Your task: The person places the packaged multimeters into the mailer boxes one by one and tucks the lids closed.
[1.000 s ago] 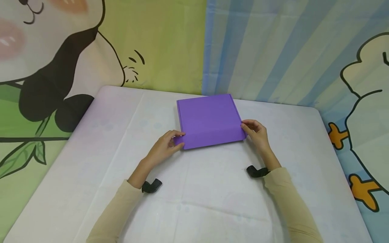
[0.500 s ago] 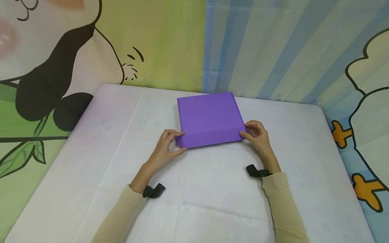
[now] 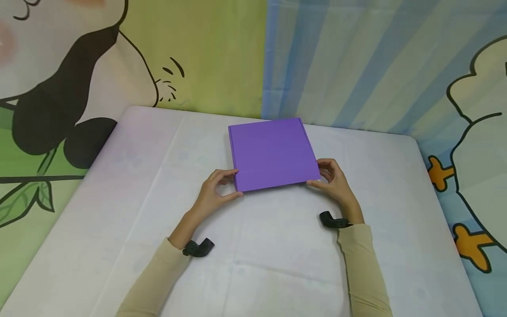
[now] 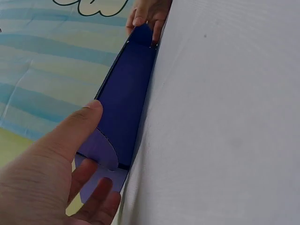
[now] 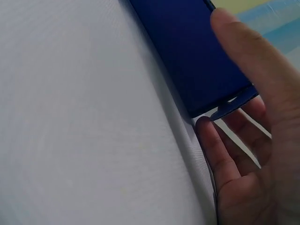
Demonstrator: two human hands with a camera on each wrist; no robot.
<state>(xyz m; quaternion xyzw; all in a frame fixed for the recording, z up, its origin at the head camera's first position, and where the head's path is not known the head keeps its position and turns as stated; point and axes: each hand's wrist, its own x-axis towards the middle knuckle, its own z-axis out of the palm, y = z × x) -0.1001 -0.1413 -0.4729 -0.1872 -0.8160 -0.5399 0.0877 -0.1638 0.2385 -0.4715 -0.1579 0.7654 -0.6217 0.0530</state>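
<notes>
A flat purple cardboard box (image 3: 273,154) lies on the table with its lid down. In the head view my left hand (image 3: 211,196) is at its near left corner, thumb along the front edge and fingers at the side. The left wrist view shows a rounded side flap (image 4: 99,147) between that thumb and the fingers. At the near right corner my right hand (image 3: 336,181) holds the box, its thumb at the front edge. In the right wrist view its fingers are bent beside a small end flap (image 5: 234,104). The box's far side is hidden.
A white cloth covers the table (image 3: 269,273). Behind it hangs a printed curtain (image 3: 336,61) with stripes and cartoon animals, close to the box's far edge. A black wrist camera (image 3: 199,248) sits on the left wrist, another camera (image 3: 333,220) on the right.
Both thumbs have shifted along the front edge, the right one inward to the left. The corner flaps that stuck out at the sides now show less. The box has hardly moved.
</notes>
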